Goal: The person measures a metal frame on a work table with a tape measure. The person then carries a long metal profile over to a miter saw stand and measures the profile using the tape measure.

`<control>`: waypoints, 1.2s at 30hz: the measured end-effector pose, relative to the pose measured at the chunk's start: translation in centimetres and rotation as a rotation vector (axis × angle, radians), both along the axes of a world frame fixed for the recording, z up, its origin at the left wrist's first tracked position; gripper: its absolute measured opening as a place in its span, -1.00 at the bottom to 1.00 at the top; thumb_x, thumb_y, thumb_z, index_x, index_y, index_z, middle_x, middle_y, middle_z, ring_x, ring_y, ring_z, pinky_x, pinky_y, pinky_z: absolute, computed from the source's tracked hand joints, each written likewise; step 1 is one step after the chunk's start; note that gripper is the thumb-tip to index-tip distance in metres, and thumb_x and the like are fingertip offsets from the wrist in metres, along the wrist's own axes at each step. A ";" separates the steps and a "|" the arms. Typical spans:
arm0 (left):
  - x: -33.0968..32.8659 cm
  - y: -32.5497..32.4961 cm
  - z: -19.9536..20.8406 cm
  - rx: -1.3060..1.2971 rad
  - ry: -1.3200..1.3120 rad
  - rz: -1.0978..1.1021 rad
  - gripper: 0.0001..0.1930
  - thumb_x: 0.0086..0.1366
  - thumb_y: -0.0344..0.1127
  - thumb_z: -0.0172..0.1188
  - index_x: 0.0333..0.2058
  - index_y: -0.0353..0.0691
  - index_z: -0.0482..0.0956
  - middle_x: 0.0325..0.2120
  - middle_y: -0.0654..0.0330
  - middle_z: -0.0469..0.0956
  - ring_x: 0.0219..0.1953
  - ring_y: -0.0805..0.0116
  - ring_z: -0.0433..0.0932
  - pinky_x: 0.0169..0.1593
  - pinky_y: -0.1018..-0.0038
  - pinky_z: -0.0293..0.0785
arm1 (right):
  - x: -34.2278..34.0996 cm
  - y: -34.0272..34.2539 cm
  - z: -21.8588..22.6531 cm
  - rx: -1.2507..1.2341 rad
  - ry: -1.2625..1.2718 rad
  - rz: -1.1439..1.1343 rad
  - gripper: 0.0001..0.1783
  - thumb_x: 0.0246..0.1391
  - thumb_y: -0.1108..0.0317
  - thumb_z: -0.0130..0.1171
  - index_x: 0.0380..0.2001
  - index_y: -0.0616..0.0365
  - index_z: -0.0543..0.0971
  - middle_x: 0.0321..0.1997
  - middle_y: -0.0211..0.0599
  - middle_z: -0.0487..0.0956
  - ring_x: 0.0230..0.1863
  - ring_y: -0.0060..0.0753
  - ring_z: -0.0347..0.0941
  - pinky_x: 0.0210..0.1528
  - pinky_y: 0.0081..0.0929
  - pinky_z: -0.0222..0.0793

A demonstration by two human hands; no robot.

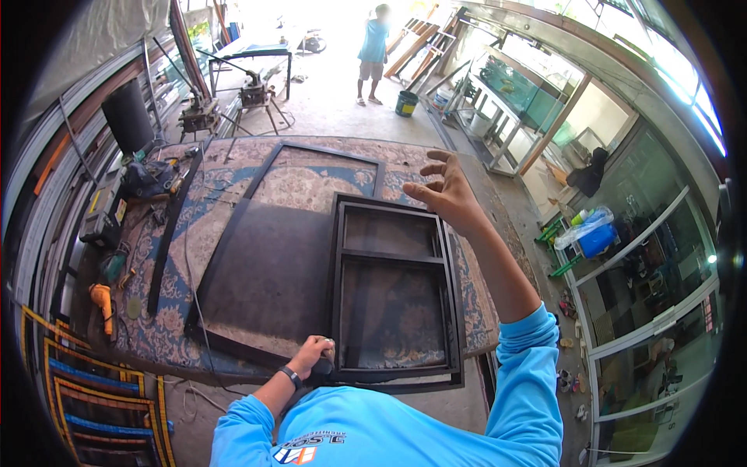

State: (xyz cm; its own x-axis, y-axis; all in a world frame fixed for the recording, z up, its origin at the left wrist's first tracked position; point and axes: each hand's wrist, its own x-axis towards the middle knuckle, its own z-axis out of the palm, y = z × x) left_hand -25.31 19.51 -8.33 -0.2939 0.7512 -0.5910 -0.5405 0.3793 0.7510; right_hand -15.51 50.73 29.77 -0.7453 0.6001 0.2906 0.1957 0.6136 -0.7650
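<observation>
A black frame with a crossbar and dark see-through panels (393,305) lies in front of me, its near edge close to my body. It overlaps the right side of a larger black frame (233,210), which lies flat on a patterned carpet (191,245). My left hand (313,356) is closed near the smaller frame's lower left corner. Something dark shows under its fingers, but I cannot make out what it is. Raised above the smaller frame's upper right corner, my right hand (447,193) is open, fingers apart and curved, holding nothing.
A black strip (173,241), an orange power tool (101,305) and a dark toolbox (103,210) lie along the carpet's left side. A thin cable (189,268) crosses the left part. Farther off are a standing person (373,54) and a bucket (406,103). Glass-panelled frames (646,288) line the right.
</observation>
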 end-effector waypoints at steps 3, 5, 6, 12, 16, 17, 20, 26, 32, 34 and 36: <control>0.1 0.1 -0.9 -0.006 -0.024 0.011 -0.55 0.26 -0.19 0.29 0.00 -0.30 0.38 -0.22 0.18 0.52 -0.20 0.43 0.54 -0.07 0.46 0.50 | 0.1 -0.3 -0.2 -0.087 0.057 -0.015 0.11 -0.03 -0.07 0.49 0.32 0.34 0.09 0.14 0.13 0.36 -0.08 -0.24 0.52 -0.23 -0.40 0.52; 0.1 0.2 -1.2 -0.017 -0.023 0.033 -0.54 0.26 -0.19 0.29 0.01 -0.30 0.38 -0.23 0.18 0.52 -0.22 0.42 0.55 -0.10 0.47 0.51 | 0.6 -0.7 -0.7 -0.217 0.190 -0.003 -0.01 0.08 -0.10 0.37 0.31 0.29 0.12 0.16 0.06 0.36 0.05 -0.21 0.47 -0.08 -0.35 0.50; 0.2 0.1 -1.1 -0.019 -0.025 0.018 -0.54 0.26 -0.19 0.29 0.01 -0.30 0.38 -0.23 0.18 0.52 -0.22 0.42 0.55 -0.10 0.47 0.51 | 1.0 -0.9 -1.1 -0.273 0.269 0.022 -0.07 0.13 -0.12 0.31 0.30 0.27 0.13 0.18 0.03 0.37 0.11 -0.20 0.44 0.00 -0.33 0.49; -0.2 0.4 5.7 0.198 -0.156 0.053 -0.65 0.32 -0.17 0.21 -0.03 -0.25 0.45 -0.27 0.19 0.54 -0.25 0.40 0.58 -0.16 0.43 0.57 | 3.8 -0.2 -4.1 -0.853 0.574 0.354 -0.16 0.25 -0.33 -0.02 0.25 0.18 0.22 0.18 -0.15 0.38 0.13 -0.22 0.42 0.12 -0.15 0.38; -2.1 3.0 15.8 0.663 0.083 -0.078 -0.50 0.36 -0.07 0.20 0.14 -0.23 0.39 -0.20 0.14 0.57 -0.17 0.37 0.62 -0.14 0.40 0.60 | 4.4 -0.2 -6.0 -0.932 0.586 0.384 -0.10 0.24 -0.43 -0.14 0.26 0.18 0.23 0.24 -0.09 0.36 0.21 -0.14 0.39 0.16 -0.10 0.37; -2.9 3.6 18.5 0.757 0.142 -0.062 -0.49 0.33 -0.09 0.23 0.14 -0.23 0.39 -0.19 0.15 0.56 -0.14 0.37 0.61 -0.12 0.44 0.58 | 4.5 -0.4 -6.2 -0.941 0.570 0.387 -0.05 0.23 -0.47 -0.19 0.29 0.18 0.21 0.28 -0.07 0.33 0.25 -0.11 0.37 0.19 -0.07 0.36; -4.2 5.7 24.8 0.802 0.067 0.108 -0.47 0.29 -0.16 0.26 0.16 -0.24 0.37 -0.22 0.17 0.56 -0.14 0.41 0.59 -0.12 0.47 0.57 | 4.6 -1.4 -6.3 -0.903 0.537 0.460 -0.05 0.23 -0.47 -0.18 0.32 0.17 0.19 0.30 -0.06 0.31 0.24 -0.10 0.38 0.19 -0.04 0.35; -3.8 5.4 26.9 0.786 0.378 -0.289 -0.53 0.25 -0.28 0.30 0.10 -0.23 0.42 -0.25 0.27 0.55 -0.26 0.58 0.51 -0.21 0.63 0.48 | 6.2 -2.1 -6.5 -0.920 0.518 0.447 -0.06 0.23 -0.46 -0.16 0.34 0.12 0.17 0.33 -0.07 0.30 0.25 -0.12 0.38 0.17 -0.03 0.37; -2.0 4.5 23.1 0.716 0.154 -0.391 -0.46 0.26 -0.22 0.32 0.13 -0.25 0.35 -0.20 0.22 0.54 -0.22 0.55 0.52 -0.15 0.61 0.49 | 8.2 0.2 -8.0 -1.011 0.632 0.480 -0.10 0.26 -0.43 -0.16 0.30 0.18 0.23 0.16 -0.12 0.44 0.01 -0.26 0.48 -0.04 -0.29 0.45; -1.6 4.3 22.6 0.662 0.002 -0.274 -0.34 0.24 -0.11 0.33 0.19 -0.28 0.25 -0.19 0.13 0.56 -0.14 0.38 0.61 0.00 0.43 0.55 | 8.5 0.5 -8.0 -1.082 0.673 0.573 -0.12 0.28 -0.40 -0.17 0.29 0.20 0.24 0.09 -0.15 0.49 -0.11 -0.32 0.50 -0.14 -0.38 0.46; -1.7 4.3 22.6 0.650 -0.071 -0.212 -0.32 0.26 -0.12 0.30 0.22 -0.29 0.20 -0.17 0.07 0.56 -0.13 0.29 0.64 -0.02 0.38 0.59 | 8.6 0.3 -7.9 -0.985 0.755 0.275 -0.16 0.31 -0.35 -0.17 0.26 0.22 0.26 -0.05 -0.21 0.52 -0.30 -0.43 0.44 -0.29 -0.48 0.42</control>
State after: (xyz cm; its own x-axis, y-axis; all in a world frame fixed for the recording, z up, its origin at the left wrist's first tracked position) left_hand -26.97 23.81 14.30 -0.0792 0.9968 -0.0135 -0.5603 -0.0333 0.8276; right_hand -6.94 51.03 21.84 -0.7237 0.6554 0.2160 -0.5286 -0.3253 -0.7841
